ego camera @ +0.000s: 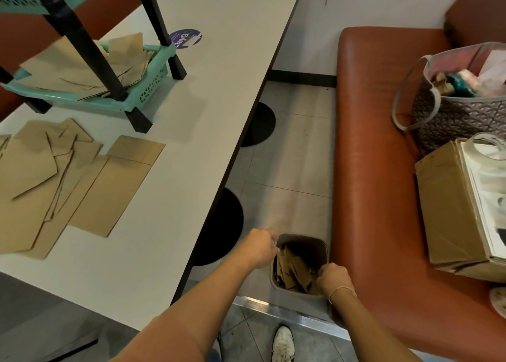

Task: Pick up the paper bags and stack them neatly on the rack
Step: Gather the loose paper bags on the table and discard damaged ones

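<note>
Head view: both arms reach down, left hand (261,248) and right hand (332,276) gripping bin (323,248) rim

Body inventory, as I see it from the head view:

- Left forearm (219,287): bare from lower centre of the frame up to the wrist; no sleeve, no watch, no band visible.
- Left hand (260,248): bare, no ring that I can make out.
- Right forearm (364,323): bare, entering from the lower right of the frame.
- Right hand (332,278): bare; rings cannot be told.
- Bracelet (342,291): one thin, pale beaded strand round the right wrist.
- Shoe (283,344): one white lace-up trainer with pale laces, bottom centre of the frame; toe slightly scuffed.
</note>
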Demonstrator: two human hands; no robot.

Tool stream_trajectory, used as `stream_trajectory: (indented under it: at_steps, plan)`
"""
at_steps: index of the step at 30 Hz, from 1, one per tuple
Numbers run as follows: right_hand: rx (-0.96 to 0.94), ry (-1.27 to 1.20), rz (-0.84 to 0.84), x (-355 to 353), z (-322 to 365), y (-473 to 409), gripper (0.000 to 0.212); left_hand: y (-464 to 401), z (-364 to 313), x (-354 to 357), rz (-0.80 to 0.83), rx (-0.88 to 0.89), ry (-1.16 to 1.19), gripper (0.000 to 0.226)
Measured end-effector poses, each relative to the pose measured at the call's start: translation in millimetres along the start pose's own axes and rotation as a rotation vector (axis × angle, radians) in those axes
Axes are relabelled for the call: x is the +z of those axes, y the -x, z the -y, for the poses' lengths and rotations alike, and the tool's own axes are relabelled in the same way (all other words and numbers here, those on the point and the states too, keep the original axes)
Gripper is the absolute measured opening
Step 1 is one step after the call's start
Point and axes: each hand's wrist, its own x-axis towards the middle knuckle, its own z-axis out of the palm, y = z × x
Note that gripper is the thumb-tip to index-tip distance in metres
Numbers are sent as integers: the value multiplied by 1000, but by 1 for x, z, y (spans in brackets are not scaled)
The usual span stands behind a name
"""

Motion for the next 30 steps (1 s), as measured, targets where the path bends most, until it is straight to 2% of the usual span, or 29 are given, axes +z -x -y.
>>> stream_trajectory:
  at_steps: [3,6,13,16,19,22,25,28,30]
  plan:
    - [-47,42,13,-13,14,7,29,6,-3,-15,-17,11,15,36]
    - [-146,44,-43,-41,49,18,30,15,-9,-39,-89,65,54,36]
    - [-403,-153,-367,-109,171,66,29,61,-12,-121,-517,246,182,32]
    - [-487,-227,-437,-121,216,90,30,76,10,-154,-681,212,234,33]
    - [-557,-232,-410,-118,250,109,33,82,48,-178,-782,62,232,39]
    - [-607,-204,-358,-105,276,119,34,87,89,-194,-769,-171,98,40]
    - [-615,-155,-318,-92,298,126,36,91,120,-197,-627,-341,-40,50]
    - [-583,-98,-262,-78,317,130,38,85,137,-191,-473,-349,-134,59]
    - [-547,-69,-250,-70,327,132,39,83,135,-190,-432,-288,-151,55]
